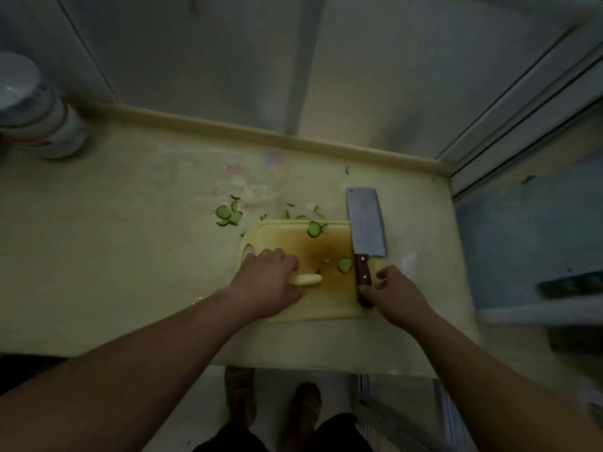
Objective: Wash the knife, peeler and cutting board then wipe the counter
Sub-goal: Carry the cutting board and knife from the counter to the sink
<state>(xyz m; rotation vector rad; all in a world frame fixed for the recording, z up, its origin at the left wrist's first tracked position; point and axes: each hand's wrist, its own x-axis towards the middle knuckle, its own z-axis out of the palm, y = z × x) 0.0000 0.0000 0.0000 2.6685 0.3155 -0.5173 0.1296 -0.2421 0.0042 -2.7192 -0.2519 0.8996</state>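
Note:
A pale yellow cutting board with a brown stain lies on the counter. Cucumber slices sit on it and beyond its far edge. A cleaver with a brown wooden handle rests along the board's right side, blade pointing away. My right hand curls its fingers around the cleaver handle. My left hand lies on the board's left part, fingers curled over a pale yellow handle, probably the peeler; its head is hidden under my hand.
A stack of bowls stands at the counter's far left. More cucumber peel and slices lie on the counter behind the board. A tiled wall rises behind, a window frame at right. My feet show below the counter's front edge.

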